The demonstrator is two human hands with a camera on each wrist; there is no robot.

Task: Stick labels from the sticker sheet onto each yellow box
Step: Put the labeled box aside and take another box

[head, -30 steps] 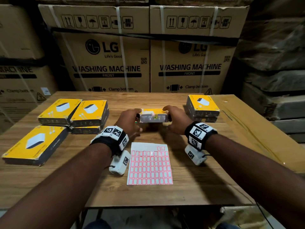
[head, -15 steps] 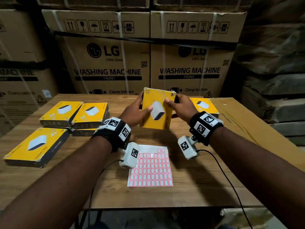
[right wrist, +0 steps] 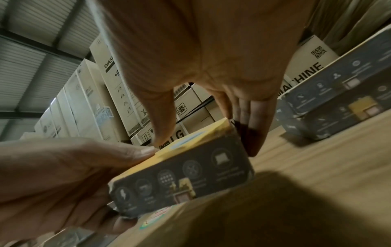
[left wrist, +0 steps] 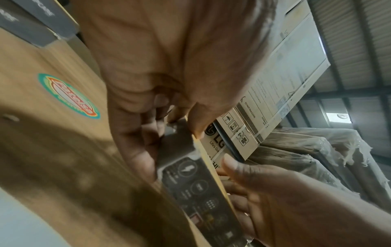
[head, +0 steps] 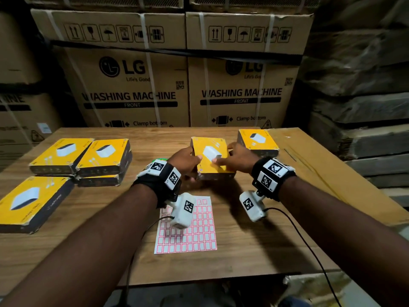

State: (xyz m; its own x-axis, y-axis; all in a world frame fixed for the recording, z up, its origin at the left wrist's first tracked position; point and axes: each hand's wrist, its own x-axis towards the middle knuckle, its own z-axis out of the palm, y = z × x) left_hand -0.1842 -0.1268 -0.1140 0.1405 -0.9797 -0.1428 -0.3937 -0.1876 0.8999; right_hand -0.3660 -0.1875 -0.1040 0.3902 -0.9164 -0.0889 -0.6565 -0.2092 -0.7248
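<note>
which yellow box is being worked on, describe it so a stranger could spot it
On the wooden table, look just beyond the pink-edged sticker sheet. The yellow box there sits alone mid-table, between a cluster at left and a stack at right. Only it is held by both hands: left hand, right hand.

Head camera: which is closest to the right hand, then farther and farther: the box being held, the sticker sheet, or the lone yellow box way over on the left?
From the right hand:
1. Held yellow box, gripped in it, table middle.
2. Sticker sheet, front middle, below the hands.
3. Lone yellow box, far left front.
</note>
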